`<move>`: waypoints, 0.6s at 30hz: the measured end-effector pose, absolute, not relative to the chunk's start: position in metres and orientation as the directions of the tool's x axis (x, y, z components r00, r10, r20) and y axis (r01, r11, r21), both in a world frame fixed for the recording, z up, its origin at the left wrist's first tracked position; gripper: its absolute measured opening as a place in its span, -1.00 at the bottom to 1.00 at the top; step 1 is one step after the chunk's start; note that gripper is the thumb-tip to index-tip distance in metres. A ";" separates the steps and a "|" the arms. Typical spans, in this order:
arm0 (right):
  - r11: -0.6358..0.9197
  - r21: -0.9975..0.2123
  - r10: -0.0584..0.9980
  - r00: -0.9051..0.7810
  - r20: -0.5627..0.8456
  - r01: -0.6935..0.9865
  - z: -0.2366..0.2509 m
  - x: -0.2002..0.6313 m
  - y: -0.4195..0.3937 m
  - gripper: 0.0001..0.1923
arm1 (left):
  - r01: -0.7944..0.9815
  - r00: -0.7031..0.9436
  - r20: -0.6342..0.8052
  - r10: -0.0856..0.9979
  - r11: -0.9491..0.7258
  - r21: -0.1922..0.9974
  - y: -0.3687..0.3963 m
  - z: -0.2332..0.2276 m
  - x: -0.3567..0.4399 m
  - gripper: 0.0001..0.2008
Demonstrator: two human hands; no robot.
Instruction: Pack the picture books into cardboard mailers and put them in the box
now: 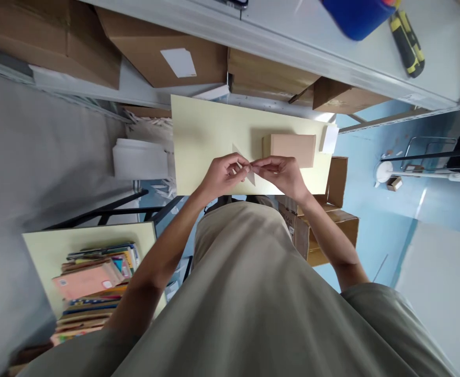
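My left hand (225,175) and my right hand (281,174) meet over the pale yellow tabletop (202,136), thumbs and fingertips pinched together. A thin greyish, triangular piece (250,179) shows just below and behind the fingertips; I cannot tell whether it is a sheet or a shadow. Whatever lies between the fingertips is too small to make out. Just beyond my right hand sits a closed tan cardboard box (293,150). At the table's right end lies a small white stack (329,139), perhaps paper or labels.
A shelf (284,39) above the far edge carries a blue container (357,15) and a yellow-black utility knife (407,44). Cardboard boxes (170,44) stand beneath it. Books and papers (92,280) are piled at lower left. Open cartons (334,233) stand at right.
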State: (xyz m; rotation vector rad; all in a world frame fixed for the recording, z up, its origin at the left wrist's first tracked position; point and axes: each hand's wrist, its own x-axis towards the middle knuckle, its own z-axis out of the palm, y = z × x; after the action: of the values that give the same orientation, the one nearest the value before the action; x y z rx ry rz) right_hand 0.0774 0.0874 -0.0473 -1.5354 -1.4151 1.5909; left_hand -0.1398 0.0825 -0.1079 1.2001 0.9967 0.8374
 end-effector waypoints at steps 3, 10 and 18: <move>-0.350 -0.893 0.895 -0.180 -0.408 0.283 -0.054 0.057 0.082 -0.57 | 0.015 0.349 -0.142 0.926 0.146 0.989 0.081 -0.111 -0.159 -0.81; -0.370 -0.865 0.894 -0.124 -0.431 0.338 -0.074 0.027 0.079 -0.72 | 0.124 0.352 -0.145 0.925 0.108 0.986 0.082 -0.134 -0.187 -0.88; -0.454 -0.787 0.879 0.063 -0.473 0.417 -0.083 0.047 0.069 -0.77 | 0.193 0.189 -0.595 0.781 0.564 0.803 0.095 -0.215 -0.281 -0.78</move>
State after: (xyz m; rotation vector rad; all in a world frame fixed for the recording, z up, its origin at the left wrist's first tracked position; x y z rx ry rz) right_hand 0.0465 0.0691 -0.0832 -1.9007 -1.2881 1.3720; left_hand -0.2807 0.0949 -0.2154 0.9275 1.3518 0.5106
